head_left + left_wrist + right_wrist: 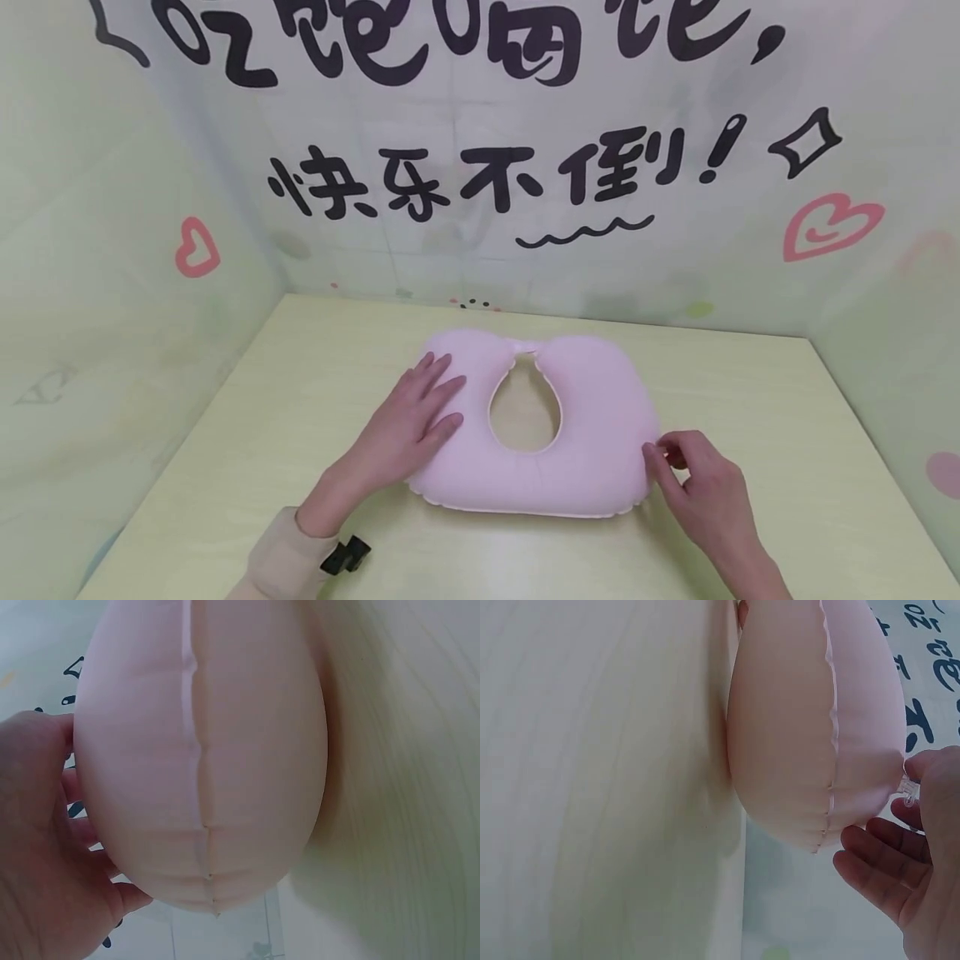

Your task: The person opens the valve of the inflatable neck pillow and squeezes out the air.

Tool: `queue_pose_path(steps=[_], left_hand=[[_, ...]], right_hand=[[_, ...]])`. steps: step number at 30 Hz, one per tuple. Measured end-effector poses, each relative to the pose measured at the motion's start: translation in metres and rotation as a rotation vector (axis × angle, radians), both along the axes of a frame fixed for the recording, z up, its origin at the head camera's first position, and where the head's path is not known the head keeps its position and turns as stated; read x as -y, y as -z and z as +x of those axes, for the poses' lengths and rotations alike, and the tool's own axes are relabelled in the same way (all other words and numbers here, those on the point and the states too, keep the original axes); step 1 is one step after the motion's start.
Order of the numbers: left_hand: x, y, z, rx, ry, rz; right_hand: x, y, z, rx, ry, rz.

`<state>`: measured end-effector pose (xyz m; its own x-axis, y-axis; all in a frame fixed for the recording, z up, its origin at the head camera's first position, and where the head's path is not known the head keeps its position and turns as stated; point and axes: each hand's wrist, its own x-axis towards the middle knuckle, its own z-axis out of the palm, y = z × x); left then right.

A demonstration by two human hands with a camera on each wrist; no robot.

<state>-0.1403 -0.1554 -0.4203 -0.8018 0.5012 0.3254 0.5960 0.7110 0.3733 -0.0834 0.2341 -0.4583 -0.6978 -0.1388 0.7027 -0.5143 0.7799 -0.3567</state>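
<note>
A pink inflated U-shaped neck pillow lies flat in the middle of the pale yellow table, its two ends meeting at the far side. My left hand rests on the pillow's left lobe with its fingers straight and spread. In the left wrist view the pillow fills the frame, with the left hand against its top. My right hand is at the pillow's near right corner, where thumb and forefinger pinch a small clear valve. The right wrist view shows the pillow's seamed edge and the curled fingers below it.
Printed backdrop walls with black characters and pink hearts close in the table at the back and on both sides. A beige sleeve with a black strap buckle is on my left wrist. Bare tabletop lies around the pillow.
</note>
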Motion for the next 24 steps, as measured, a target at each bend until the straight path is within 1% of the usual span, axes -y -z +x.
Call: queue_pose_path(steps=[6, 12, 15, 19, 24], left_hand=[[-0.002, 0.002, 0.000, -0.018, -0.008, -0.017], [-0.006, 0.004, 0.000, -0.024, -0.019, -0.047], [-0.006, 0.005, 0.000, -0.025, -0.024, -0.056], [-0.006, 0.006, -0.001, -0.035, -0.023, -0.068], [-0.006, 0.006, -0.002, -0.043, -0.018, -0.070]], right_hand=[[-0.002, 0.005, 0.001, -0.010, 0.008, -0.054], [-0.002, 0.010, -0.001, -0.068, 0.027, -0.007], [-0.001, 0.011, -0.001, -0.074, 0.034, 0.016], [0.000, 0.009, 0.000, -0.028, 0.039, 0.011], [0.000, 0.008, 0.002, 0.062, 0.037, -0.041]])
